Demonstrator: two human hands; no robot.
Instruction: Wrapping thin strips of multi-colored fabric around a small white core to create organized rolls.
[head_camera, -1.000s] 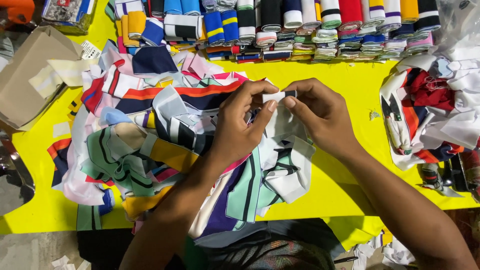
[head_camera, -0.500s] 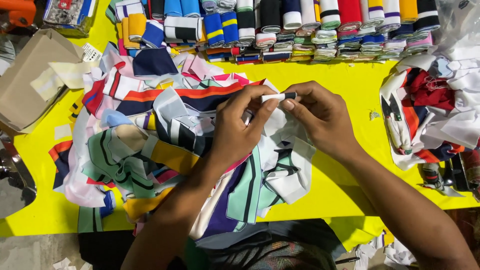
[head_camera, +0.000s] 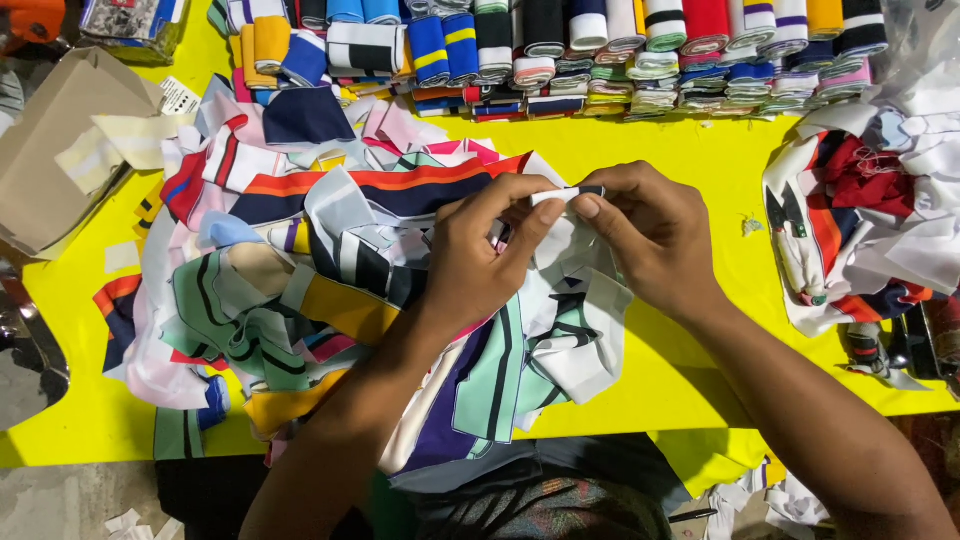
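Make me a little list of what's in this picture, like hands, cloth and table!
left hand: pinches one end of a small white strip
right hand: pinches the other end
strip: white with a dark tip, held above the heap
cloth heap: striped collar pieces, many colours, under both hands
table: bright yellow
far edge: row of rolled striped bands
right side: second cloth pile
left side: cardboard box

Lying across a bright yellow tabletop (head_camera: 690, 150): a loose heap of striped knit collar pieces (head_camera: 330, 290) at left and centre, a row of rolled striped bands (head_camera: 600, 45) lining the far edge, a second fabric pile (head_camera: 860, 220) sitting at right, a cardboard box (head_camera: 50, 150) resting at the left edge.
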